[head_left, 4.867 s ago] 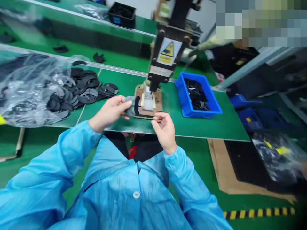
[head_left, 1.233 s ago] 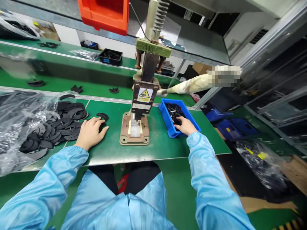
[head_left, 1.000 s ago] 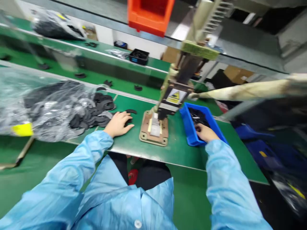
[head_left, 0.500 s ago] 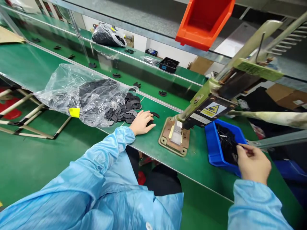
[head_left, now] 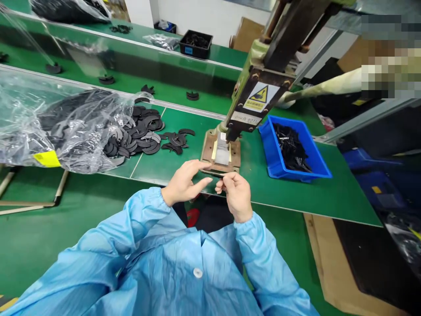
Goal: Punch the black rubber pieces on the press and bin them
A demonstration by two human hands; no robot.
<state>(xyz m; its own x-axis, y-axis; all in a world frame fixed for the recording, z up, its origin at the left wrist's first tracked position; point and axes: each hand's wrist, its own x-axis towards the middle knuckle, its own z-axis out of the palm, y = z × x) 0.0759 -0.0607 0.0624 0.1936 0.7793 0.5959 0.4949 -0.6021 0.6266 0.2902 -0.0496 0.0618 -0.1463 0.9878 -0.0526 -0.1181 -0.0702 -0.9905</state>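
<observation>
1. Both hands have come back from their outlying spots: half a second ago the left hand lay flat by the loose black crescent pieces and the right hand was at the blue bin; now they meet at the near edge of the tabletop, just in front of the press base.
2. Right hand: thumb and forefinger are pressed together on a small thin part, too slight to identify. Left hand: fingers loosely spread, forefinger stretched toward the right hand's fingertips; whether it grips anything I cannot tell.
3. Progress, as a judgement: a small part appears fetched from the bin, while no crescent piece shows clearly between the hands. The fixture under the press head looks unloaded, so fitting and pressing seem to remain.
4. A large stock of crescents lies spilling from the plastic bag, suggesting many cycles left.
5. Hard to read: the pinched part itself, the fixture's slot behind the pale block, and the press's upper column, cut off by the frame. A co-worker's pale sleeve reaches in behind the press; its hand is hidden.
</observation>
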